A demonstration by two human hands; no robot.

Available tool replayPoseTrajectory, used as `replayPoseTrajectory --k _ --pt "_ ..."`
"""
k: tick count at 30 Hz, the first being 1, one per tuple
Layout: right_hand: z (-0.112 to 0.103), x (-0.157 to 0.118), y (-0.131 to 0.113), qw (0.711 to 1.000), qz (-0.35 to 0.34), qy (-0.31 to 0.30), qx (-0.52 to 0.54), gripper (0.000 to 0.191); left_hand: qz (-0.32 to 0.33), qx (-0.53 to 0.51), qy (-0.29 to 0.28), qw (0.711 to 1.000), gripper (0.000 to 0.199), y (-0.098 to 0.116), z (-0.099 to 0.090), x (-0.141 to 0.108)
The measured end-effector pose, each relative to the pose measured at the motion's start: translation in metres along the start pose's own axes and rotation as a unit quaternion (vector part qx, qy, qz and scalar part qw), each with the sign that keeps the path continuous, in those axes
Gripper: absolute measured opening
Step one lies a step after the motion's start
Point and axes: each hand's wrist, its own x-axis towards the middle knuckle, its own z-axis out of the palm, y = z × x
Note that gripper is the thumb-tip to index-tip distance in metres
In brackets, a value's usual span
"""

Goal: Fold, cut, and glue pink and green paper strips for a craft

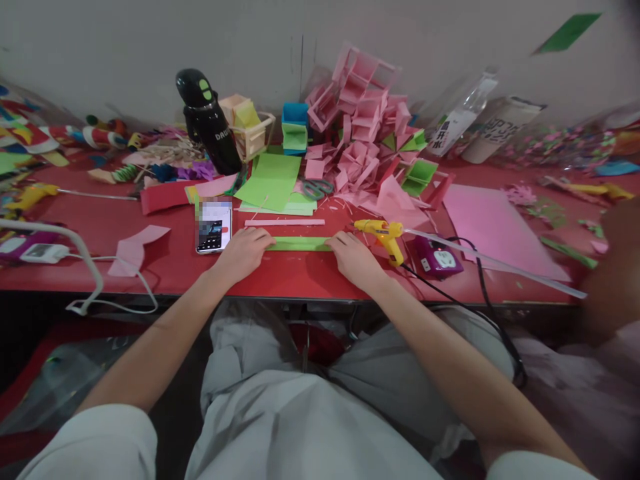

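Note:
A narrow folded green paper strip lies across the red table in front of me. My left hand has its fingers closed on the strip's left end, and my right hand has its fingers closed on the right end. Just beyond the strip lies a thin pink paper strip. A phone with a lit screen is left of my left hand. A yellow glue gun rests to the right of my right hand. Green paper sheets and scissors lie farther back.
A black bottle, a small basket and a pile of pink folded paper pieces stand at the back. A purple power socket with a black cable and a pink sheet lie right. A white metal tube arches at left.

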Motion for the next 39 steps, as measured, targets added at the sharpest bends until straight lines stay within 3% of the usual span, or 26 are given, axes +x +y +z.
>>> replayPoseTrajectory --k 3,7,13,18,22,27,39 --pt "0.001 0.001 -0.004 1.0 0.015 0.014 0.0 0.042 0.006 0.028 0.009 1.0 0.029 0.002 0.0 0.0" --pt "0.002 0.0 -0.008 0.999 0.026 0.038 -0.013 0.038 0.011 0.063 -0.031 0.997 0.038 0.014 0.001 -0.003" --pt "-0.002 -0.002 -0.018 0.999 0.03 0.003 -0.01 0.051 -0.076 0.118 -0.034 0.99 0.05 0.059 -0.002 -0.019" --pt "-0.006 -0.005 -0.048 0.997 0.065 -0.007 -0.031 0.043 -0.101 0.069 -0.024 0.992 0.047 0.083 0.001 -0.021" --pt "-0.004 -0.007 -0.063 0.999 0.039 0.008 0.009 0.05 -0.116 0.009 -0.025 0.993 0.051 0.086 0.011 -0.016" --pt "-0.001 -0.009 -0.065 0.999 0.011 -0.018 0.032 0.056 -0.111 0.019 -0.012 0.994 0.051 0.086 0.016 -0.021" --pt "0.003 -0.03 -0.051 0.997 0.071 -0.006 0.027 0.067 -0.138 0.014 -0.026 0.99 0.056 0.081 0.013 -0.031"
